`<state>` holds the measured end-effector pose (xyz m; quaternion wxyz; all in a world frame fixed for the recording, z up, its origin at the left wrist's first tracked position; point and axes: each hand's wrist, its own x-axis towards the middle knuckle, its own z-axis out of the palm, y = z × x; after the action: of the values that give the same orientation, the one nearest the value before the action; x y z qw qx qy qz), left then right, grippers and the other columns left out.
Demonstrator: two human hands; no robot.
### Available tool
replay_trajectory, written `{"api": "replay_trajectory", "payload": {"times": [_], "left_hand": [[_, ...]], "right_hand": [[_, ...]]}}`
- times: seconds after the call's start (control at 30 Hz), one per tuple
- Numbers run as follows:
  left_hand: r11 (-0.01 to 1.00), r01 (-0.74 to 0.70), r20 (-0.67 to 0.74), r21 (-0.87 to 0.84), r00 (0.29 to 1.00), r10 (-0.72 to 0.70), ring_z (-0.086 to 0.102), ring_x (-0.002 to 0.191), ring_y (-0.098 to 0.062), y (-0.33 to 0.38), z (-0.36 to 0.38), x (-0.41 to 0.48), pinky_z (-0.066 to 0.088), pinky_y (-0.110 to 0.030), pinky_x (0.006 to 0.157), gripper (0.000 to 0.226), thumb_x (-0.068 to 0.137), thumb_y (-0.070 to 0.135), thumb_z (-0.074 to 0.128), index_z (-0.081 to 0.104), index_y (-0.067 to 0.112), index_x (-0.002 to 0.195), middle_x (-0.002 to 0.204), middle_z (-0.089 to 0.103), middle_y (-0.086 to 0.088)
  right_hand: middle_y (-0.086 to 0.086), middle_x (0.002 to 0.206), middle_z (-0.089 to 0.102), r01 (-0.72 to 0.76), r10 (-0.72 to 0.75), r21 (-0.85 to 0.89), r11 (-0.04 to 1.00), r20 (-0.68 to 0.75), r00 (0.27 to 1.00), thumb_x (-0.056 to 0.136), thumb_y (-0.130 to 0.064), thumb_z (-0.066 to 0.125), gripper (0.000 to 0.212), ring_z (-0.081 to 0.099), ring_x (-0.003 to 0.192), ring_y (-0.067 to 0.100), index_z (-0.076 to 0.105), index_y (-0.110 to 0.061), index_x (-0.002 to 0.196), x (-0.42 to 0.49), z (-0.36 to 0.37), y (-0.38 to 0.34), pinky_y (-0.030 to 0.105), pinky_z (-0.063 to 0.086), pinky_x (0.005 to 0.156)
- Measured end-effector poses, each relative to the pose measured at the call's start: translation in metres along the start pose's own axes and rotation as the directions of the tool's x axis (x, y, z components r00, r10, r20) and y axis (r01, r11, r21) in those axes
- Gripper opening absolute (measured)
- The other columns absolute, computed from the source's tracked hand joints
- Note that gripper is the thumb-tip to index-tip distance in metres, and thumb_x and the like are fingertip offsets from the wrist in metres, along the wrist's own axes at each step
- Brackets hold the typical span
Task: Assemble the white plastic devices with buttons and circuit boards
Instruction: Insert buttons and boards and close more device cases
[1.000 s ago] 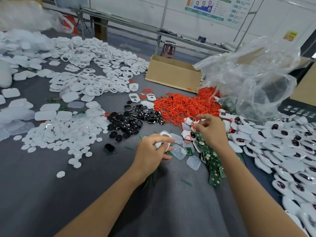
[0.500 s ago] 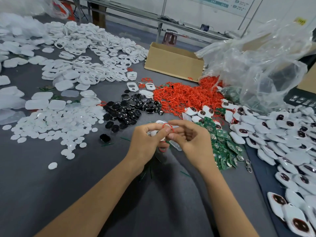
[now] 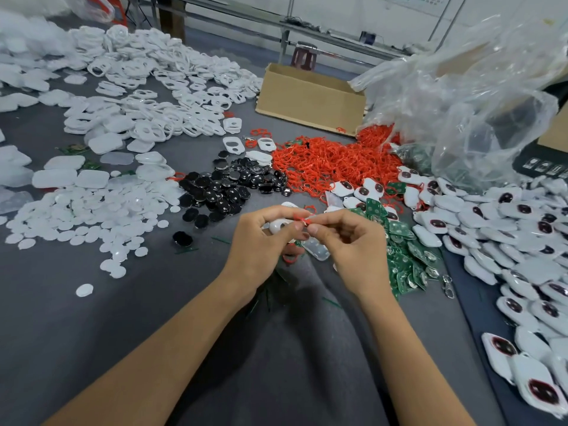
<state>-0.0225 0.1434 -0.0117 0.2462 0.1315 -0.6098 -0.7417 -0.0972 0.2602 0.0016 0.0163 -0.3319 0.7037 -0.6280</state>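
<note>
My left hand (image 3: 261, 244) grips a white plastic shell (image 3: 278, 226) above the grey table. My right hand (image 3: 353, 241) pinches a small red ring (image 3: 301, 220) against the shell's top edge; the two hands touch at the fingertips. A pile of red rings (image 3: 325, 164) lies just beyond them. Black buttons (image 3: 227, 186) are heaped to the left of it, and green circuit boards (image 3: 402, 256) lie right of my right hand. Assembled white devices (image 3: 507, 235) with dark buttons cover the right side.
White round discs (image 3: 92, 219) and white frames (image 3: 159, 96) spread over the left and far side. An open cardboard box (image 3: 310, 96) and a crumpled clear plastic bag (image 3: 467, 96) stand at the back right. A clear cover (image 3: 316, 250) lies under my hands.
My right hand came back from the parts at the right and met my left hand at the shell, bringing a red ring. The camera tilted down a little.
</note>
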Motion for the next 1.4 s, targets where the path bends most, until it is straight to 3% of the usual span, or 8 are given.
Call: {"api": "replay_trajectory", "payload": {"times": [0.13,0.43,0.63,0.8,0.87,1.07,1.3,1.4], "left_hand": [[0.998,-0.063,0.014,-0.007,0.998,0.063,0.068,0.067,-0.01,0.0015,0.0001,0.0009,0.056,-0.021,0.058,0.013,0.081,-0.002,0.071,0.075,0.01,0.084,0.084,0.073,0.003],[0.998,-0.045,-0.003,0.048,0.999,0.046,0.069,0.063,-0.014,-0.004,0.0008,0.0023,0.061,-0.038,0.066,0.006,0.082,0.001,0.072,0.072,0.007,0.08,0.073,0.072,0.002],[0.997,0.051,0.023,-0.056,0.999,-0.05,0.069,0.069,-0.018,-0.0037,0.0003,0.0019,0.059,-0.028,0.061,0.011,0.086,0.005,0.068,0.073,0.012,0.08,0.08,0.072,-0.007],[0.994,0.098,0.117,-0.041,0.989,-0.093,0.069,0.077,-0.02,-0.0035,0.0053,0.0,0.059,-0.025,0.063,0.013,0.086,-0.001,0.066,0.073,0.009,0.084,0.076,0.07,-0.009],[0.989,0.107,0.098,-0.101,0.99,-0.097,0.07,0.075,-0.018,-0.0022,0.0046,0.0003,0.057,-0.023,0.061,0.013,0.086,-0.001,0.065,0.073,0.009,0.085,0.077,0.071,-0.011],[0.995,0.069,0.074,-0.07,0.995,-0.064,0.071,0.07,-0.018,-0.0035,0.0009,0.0023,0.06,-0.027,0.064,0.017,0.085,0.002,0.068,0.076,0.017,0.081,0.074,0.073,-0.008],[1.0,0.012,0.089,-0.012,0.996,-0.01,0.073,0.079,-0.016,-0.0044,0.0039,0.0007,0.058,-0.024,0.061,0.021,0.086,-0.003,0.066,0.074,0.016,0.085,0.079,0.074,-0.004],[0.999,-0.014,0.087,0.051,0.996,0.01,0.073,0.083,-0.019,-0.0044,0.0043,-0.0006,0.057,-0.022,0.063,0.027,0.088,-0.004,0.062,0.072,0.02,0.095,0.091,0.067,-0.005]], "right_hand": [[-0.011,0.068,0.069,0.042,-0.044,-0.087,0.995,-0.026,0.999,0.078,0.004,0.071,0.018,0.064,0.062,-0.003,0.069,-0.014,0.078,-0.0005,-0.0012,0.0019,0.011,0.047,0.063],[-0.01,0.071,0.066,0.057,-0.069,-0.19,0.98,-0.06,0.996,0.079,-0.001,0.072,0.02,0.059,0.062,0.0,0.066,-0.02,0.079,0.0001,0.0017,0.0082,0.013,0.047,0.064],[0.0,0.077,0.063,-0.058,0.06,0.075,0.995,-0.027,0.998,0.077,0.009,0.07,0.03,0.057,0.066,0.008,0.063,-0.014,0.095,0.0014,0.0023,0.0042,0.017,0.048,0.066],[0.004,0.086,0.069,-0.151,0.169,0.324,0.934,-0.029,0.985,0.078,0.009,0.067,0.031,0.064,0.078,0.015,0.063,-0.006,0.105,0.0018,-0.0031,0.0035,0.024,0.053,0.073],[0.006,0.088,0.071,-0.192,0.214,0.368,0.91,-0.018,0.977,0.077,0.01,0.067,0.028,0.066,0.077,0.014,0.063,0.0,0.103,0.0012,-0.0013,0.0032,0.023,0.054,0.068],[0.0,0.073,0.072,-0.16,0.174,0.27,0.949,-0.027,0.984,0.075,0.009,0.069,0.016,0.068,0.066,0.011,0.066,-0.005,0.081,0.0012,-0.002,0.0021,0.018,0.052,0.064],[0.0,0.065,0.071,-0.171,0.209,0.231,0.958,-0.151,0.966,0.076,0.01,0.069,0.02,0.065,0.058,0.011,0.066,-0.01,0.075,0.0001,0.0021,0.0014,0.02,0.053,0.057],[-0.002,0.063,0.069,-0.133,0.152,0.091,0.987,-0.244,0.958,0.079,0.008,0.068,0.022,0.064,0.056,0.012,0.068,-0.014,0.076,0.0017,0.0009,0.0038,0.018,0.052,0.055]]}}
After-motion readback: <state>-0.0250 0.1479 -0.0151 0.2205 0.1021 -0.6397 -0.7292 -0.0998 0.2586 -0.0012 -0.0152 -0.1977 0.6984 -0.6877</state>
